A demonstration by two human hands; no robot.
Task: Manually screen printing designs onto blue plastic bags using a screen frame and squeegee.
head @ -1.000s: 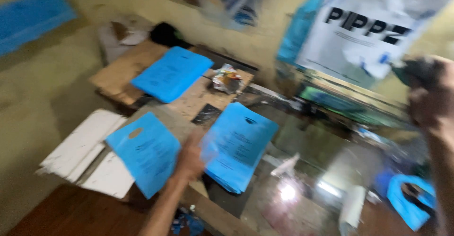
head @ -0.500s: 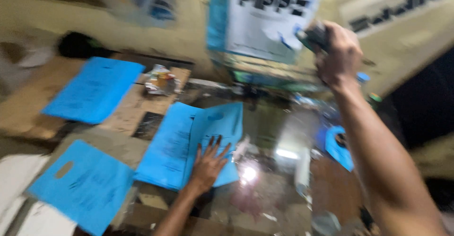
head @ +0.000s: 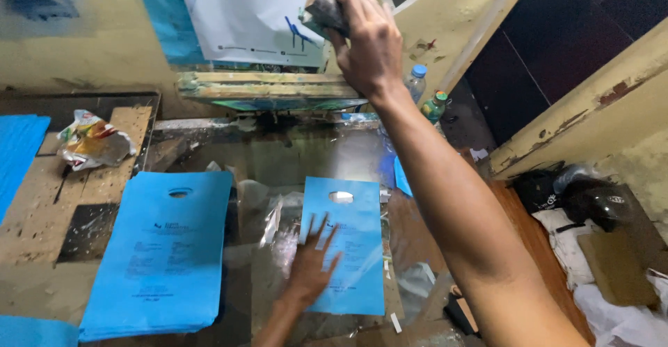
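Observation:
My left hand (head: 309,263) lies flat with spread fingers on a blue bag with a cut-out handle (head: 346,249), which rests on the glass plate (head: 292,159) of the print table. My right hand (head: 369,41) is raised high at the back and grips a dark, paint-stained squeegee handle (head: 321,10) above the lifted wooden screen frame (head: 268,88). A stack of printed blue bags (head: 163,253) sits to the left of the single bag.
A crumpled wrapper (head: 94,142) lies on the wooden board at left. Two plastic bottles (head: 424,93) stand behind the frame. White and blue posters (head: 243,13) hang on the wall. Dark bags and white sacks (head: 598,215) lie on the floor at right.
The view has swung right and closer to the table. My left hand has slid onto a single blue bag on the glass, and my right hand has moved in over the screen frame.

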